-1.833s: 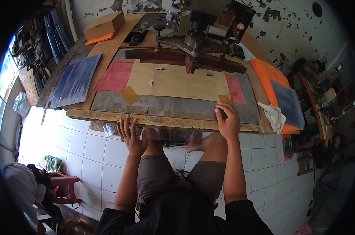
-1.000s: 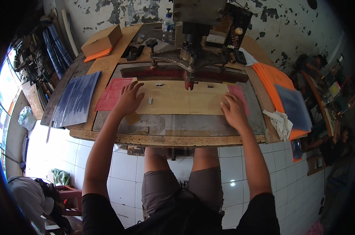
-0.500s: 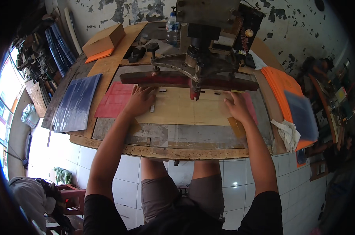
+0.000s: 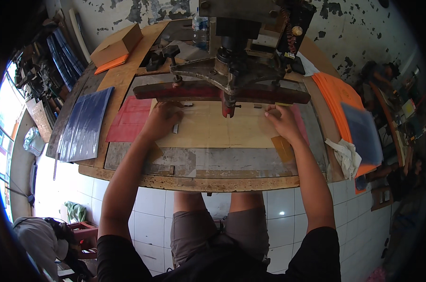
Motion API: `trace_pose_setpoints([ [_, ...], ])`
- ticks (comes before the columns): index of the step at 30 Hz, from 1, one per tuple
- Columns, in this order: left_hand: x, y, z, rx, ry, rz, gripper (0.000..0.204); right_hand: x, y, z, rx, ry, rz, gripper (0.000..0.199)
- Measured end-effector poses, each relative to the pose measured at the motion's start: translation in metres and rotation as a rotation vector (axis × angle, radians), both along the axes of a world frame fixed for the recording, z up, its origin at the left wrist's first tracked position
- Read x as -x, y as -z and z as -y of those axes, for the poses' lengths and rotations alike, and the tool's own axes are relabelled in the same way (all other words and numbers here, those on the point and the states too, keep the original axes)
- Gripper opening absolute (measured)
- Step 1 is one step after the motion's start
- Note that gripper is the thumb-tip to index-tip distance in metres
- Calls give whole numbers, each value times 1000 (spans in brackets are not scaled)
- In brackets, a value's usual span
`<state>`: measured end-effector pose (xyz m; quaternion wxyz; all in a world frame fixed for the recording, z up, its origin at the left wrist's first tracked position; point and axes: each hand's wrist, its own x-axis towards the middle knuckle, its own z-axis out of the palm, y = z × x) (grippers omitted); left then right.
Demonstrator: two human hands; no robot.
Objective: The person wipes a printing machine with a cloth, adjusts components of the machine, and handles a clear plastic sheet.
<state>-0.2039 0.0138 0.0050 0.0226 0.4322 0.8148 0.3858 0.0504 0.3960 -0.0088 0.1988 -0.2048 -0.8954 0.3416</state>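
Observation:
My left hand [image 4: 162,121] rests palm down at the left edge of a pale yellow sheet [image 4: 217,129], fingers a little bent and thumb apart. At the sheet's right edge my right hand [image 4: 283,121] is bent over, with thumb and fingers a little apart. I see nothing held in either hand. Small dark blocks [image 4: 175,128] lie on the sheet near the left hand and along its far side. A red sheet [image 4: 128,123] shows beyond the sheet's left edge. Above the far edge hangs the long red bar [image 4: 199,93] of a metal press, in front of both hands.
Clear blue-tinted plastic sheets [image 4: 86,124] lie at the table's left. Orange sheets [image 4: 337,94] are stacked at the right beside a crumpled white cloth [image 4: 345,159]. A cardboard box [image 4: 116,44] and a bottle [image 4: 200,30] stand at the back. Other people are at both sides.
The view has shifted slightly, moving the table leftward in the picture. My right fingers have bent inward; the left fingers are less spread. The press bar looks unchanged.

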Motion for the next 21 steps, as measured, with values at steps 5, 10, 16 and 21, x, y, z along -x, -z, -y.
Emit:
trace_pose_setpoints([
  [5, -8, -7, 1, -27, -108, 101, 32, -2, -6, 4, 36, -72, -43, 20],
  [10, -8, -9, 6, -57, -6, 130, 26, -8, -16, 17, 99, -40, -23, 15],
  [16, -7, -9, 7, -36, 139, -84, 28, -10, -5, 13, -133, -90, -84, 14],
  [21, -21, -16, 6, 13, 150, -158, 30, -12, -7, 23, -164, -198, -150, 14],
])
